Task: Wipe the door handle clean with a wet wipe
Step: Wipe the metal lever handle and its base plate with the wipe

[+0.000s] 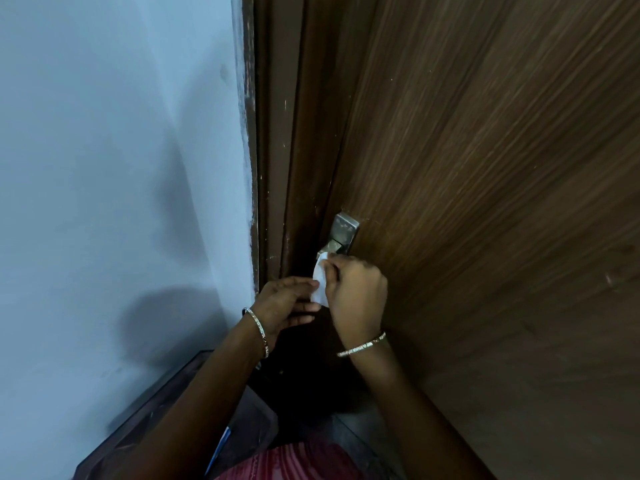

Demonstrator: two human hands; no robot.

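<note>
A metal door handle (341,235) with a rectangular backplate sits on the brown wooden door (485,168), near its left edge. My right hand (356,294) is shut on a white wet wipe (320,280) and presses it against the lever, whose lower part is hidden behind the wipe and fingers. My left hand (285,304) is just left of the wipe; its fingers are spread and its fingertips touch the wipe's lower edge. Both wrists wear thin bangles.
A pale blue wall (121,168) fills the left side and meets the dark brown door frame (273,168). Low on the left there is a dark piece of furniture (156,410). Dark floor tiles (360,431) lie below the hands.
</note>
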